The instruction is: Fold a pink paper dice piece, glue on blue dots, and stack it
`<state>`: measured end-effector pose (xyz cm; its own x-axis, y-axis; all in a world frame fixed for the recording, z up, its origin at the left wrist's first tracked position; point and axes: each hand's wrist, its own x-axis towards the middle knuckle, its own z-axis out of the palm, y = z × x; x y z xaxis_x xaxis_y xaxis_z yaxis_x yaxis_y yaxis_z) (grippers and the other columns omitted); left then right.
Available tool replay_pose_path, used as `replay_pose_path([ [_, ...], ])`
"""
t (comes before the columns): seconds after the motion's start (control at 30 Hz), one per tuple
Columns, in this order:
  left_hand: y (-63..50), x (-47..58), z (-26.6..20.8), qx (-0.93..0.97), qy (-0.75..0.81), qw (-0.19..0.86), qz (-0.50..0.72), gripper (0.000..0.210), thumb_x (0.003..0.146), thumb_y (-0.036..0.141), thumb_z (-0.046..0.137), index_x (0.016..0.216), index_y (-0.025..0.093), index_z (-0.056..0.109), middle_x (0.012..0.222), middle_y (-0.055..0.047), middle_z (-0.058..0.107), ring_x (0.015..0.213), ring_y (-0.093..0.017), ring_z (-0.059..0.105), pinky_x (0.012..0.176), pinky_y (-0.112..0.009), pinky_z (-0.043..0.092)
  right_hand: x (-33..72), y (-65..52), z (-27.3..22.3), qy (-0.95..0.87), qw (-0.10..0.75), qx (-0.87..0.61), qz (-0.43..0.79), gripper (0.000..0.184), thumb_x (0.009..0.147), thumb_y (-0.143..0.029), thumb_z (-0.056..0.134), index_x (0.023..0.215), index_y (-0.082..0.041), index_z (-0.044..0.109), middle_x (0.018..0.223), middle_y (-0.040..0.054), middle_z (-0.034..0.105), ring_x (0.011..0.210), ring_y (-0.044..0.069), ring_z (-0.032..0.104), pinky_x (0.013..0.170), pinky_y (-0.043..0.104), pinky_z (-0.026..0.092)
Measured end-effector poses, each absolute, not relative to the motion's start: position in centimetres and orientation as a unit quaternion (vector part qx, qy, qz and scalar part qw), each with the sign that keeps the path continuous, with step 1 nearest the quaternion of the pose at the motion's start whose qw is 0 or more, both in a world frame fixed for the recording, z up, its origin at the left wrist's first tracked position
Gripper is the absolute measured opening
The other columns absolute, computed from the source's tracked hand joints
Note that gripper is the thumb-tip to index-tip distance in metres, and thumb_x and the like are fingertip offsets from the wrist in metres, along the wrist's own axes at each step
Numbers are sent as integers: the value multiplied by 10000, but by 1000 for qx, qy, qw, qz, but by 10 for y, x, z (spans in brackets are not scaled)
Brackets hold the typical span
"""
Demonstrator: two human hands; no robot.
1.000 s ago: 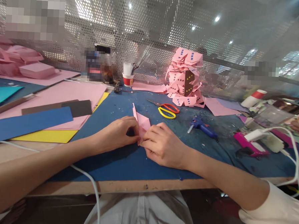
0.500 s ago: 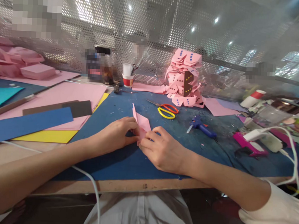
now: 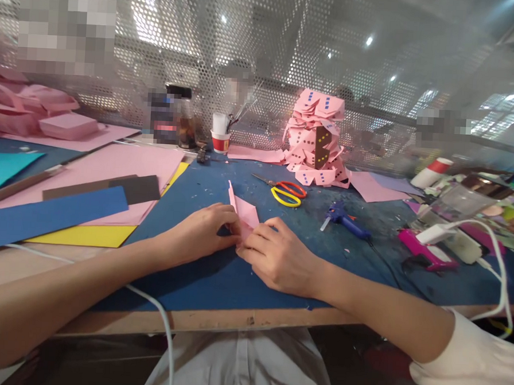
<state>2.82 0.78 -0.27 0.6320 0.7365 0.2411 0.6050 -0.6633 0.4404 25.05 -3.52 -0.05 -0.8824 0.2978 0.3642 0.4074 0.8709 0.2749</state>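
Note:
A folded piece of pink paper (image 3: 246,211) stands between my hands over the blue table mat (image 3: 192,287), its far end narrow and upright. My left hand (image 3: 210,227) pinches its near left edge between thumb and fingers. From the other side, my right hand (image 3: 277,257) closes its fingers on the near right edge, the fingertips of both hands meeting. The paper's near end is hidden behind the fingers. Beyond my hands lie scissors (image 3: 288,194) with one red and one yellow handle. To the right of them rests a blue glue gun (image 3: 346,220).
At the back stands a stack of pink paper pieces (image 3: 314,138) with coloured squares. Pink, yellow, brown and blue sheets (image 3: 70,208) cover the left. A red-and-white cup (image 3: 220,141) holds tools. A pink device (image 3: 426,250) with a white cable lies right. A perforated metal screen (image 3: 264,55) rises behind.
My hands keep their grip on the pink paper, with the right fingers shifted very slightly. The whole view has tilted a little; nothing else visibly moved.

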Motion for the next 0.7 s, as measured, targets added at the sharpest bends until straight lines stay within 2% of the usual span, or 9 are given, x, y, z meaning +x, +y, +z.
replay_pose_path([
  [0.17,7,28,-1,887,380,162,205,93,867,261,648,822,188,682,865,-32,695,838,-191,603,748,-290,442,249,-35,0,-959,144,-181,-163,219,980,-133,469,1044,-140,678,1031,90,703,969,241,532,845,409,360],
  [0.4,7,27,0,891,374,163,200,101,873,256,638,802,206,691,843,-14,690,836,-185,604,765,-286,440,255,-26,-8,-953,208,-176,-135,211,947,-149,515,1063,-132,691,951,74,707,948,219,559,889,413,366],
  [0.7,6,29,2,888,377,169,201,84,865,230,646,807,188,688,870,-29,693,861,-199,601,767,-299,442,255,-29,-9,-954,195,-185,-130,201,940,-148,519,1033,-132,696,935,81,710,960,225,561,887,420,361],
])
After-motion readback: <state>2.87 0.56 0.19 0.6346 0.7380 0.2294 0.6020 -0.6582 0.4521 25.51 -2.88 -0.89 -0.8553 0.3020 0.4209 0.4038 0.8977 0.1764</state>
